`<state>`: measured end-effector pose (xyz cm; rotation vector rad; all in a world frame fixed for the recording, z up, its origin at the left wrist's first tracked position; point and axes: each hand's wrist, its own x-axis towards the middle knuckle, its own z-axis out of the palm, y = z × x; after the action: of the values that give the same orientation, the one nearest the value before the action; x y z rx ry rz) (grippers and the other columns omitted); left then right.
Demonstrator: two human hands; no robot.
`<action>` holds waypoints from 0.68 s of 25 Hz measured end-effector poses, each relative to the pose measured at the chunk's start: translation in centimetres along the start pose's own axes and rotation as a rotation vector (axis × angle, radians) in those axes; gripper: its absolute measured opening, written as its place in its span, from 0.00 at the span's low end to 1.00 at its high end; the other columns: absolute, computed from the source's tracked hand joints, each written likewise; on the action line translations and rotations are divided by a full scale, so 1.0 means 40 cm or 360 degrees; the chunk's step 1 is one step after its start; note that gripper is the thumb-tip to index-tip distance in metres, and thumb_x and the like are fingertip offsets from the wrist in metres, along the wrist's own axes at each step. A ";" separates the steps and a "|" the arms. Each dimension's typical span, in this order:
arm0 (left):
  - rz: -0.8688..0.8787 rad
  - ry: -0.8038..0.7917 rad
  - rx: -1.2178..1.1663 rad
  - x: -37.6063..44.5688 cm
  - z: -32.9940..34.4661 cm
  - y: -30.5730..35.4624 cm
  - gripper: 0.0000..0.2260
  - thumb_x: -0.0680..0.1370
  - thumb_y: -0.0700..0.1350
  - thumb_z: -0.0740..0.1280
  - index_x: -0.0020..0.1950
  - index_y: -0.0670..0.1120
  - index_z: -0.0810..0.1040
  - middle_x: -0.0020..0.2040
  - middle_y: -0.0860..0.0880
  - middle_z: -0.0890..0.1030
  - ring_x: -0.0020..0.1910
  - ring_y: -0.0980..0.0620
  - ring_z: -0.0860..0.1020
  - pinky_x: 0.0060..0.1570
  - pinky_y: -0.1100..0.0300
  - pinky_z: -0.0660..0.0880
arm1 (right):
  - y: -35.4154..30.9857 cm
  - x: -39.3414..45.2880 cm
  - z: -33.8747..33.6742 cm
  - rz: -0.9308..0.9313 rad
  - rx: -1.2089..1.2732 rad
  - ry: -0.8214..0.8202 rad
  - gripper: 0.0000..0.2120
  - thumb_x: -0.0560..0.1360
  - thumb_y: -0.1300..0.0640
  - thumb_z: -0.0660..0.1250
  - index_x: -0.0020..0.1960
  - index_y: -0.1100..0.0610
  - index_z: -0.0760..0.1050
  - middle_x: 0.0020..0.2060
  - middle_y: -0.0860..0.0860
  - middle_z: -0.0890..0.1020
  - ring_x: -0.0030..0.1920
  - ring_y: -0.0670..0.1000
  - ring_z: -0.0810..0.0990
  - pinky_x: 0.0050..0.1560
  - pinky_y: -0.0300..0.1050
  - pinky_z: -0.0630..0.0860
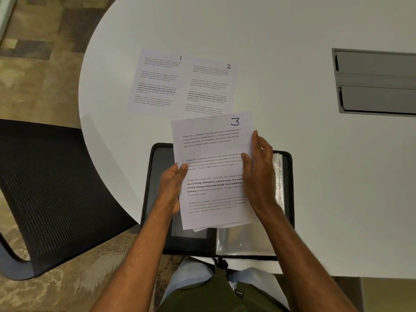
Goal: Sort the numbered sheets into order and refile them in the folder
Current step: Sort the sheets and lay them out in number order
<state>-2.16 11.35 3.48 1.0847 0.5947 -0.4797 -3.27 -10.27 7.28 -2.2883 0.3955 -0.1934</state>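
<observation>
Two numbered sheets, sheet 1 point(157, 83) and sheet 2 point(208, 90), are lying far; one stack point(213, 172), one folder point(288, 176), one chair point(56, 188) are sitting near.

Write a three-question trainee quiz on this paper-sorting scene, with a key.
1. True or false: sheet 1 and sheet 2 lie flat on the table.
2. Which number tops the stack held in both hands?
3. What lies open under the stack: A) a laptop B) a folder C) a tray?

Key: 1 true; 2 three; 3 B. The left hand and right hand grip the stack's sides.
</observation>
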 end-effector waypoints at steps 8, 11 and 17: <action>-0.0004 -0.0008 0.0013 0.001 -0.011 0.000 0.12 0.84 0.42 0.64 0.67 0.43 0.79 0.58 0.40 0.86 0.52 0.42 0.86 0.46 0.49 0.85 | -0.002 0.026 -0.006 0.0162 0.0197 0.0018 0.29 0.84 0.53 0.64 0.83 0.49 0.59 0.67 0.51 0.73 0.60 0.37 0.73 0.49 0.23 0.72; -0.0005 -0.0023 0.0026 -0.001 -0.007 -0.002 0.12 0.84 0.42 0.65 0.67 0.42 0.78 0.58 0.40 0.86 0.52 0.42 0.86 0.46 0.49 0.85 | -0.004 0.050 -0.022 0.0175 0.0311 0.0032 0.31 0.83 0.53 0.67 0.82 0.47 0.60 0.66 0.49 0.73 0.62 0.46 0.76 0.52 0.32 0.77; 0.0060 -0.0091 0.0213 -0.002 0.009 -0.002 0.11 0.84 0.42 0.65 0.64 0.44 0.81 0.55 0.40 0.87 0.49 0.43 0.86 0.45 0.50 0.85 | 0.007 0.118 -0.025 -0.0321 -0.0530 -0.0077 0.35 0.81 0.38 0.65 0.83 0.48 0.58 0.82 0.53 0.58 0.80 0.55 0.57 0.76 0.57 0.64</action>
<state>-2.19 10.98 3.60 1.2035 0.4967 -0.5217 0.84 -12.73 7.82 -2.6572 0.1800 -0.1833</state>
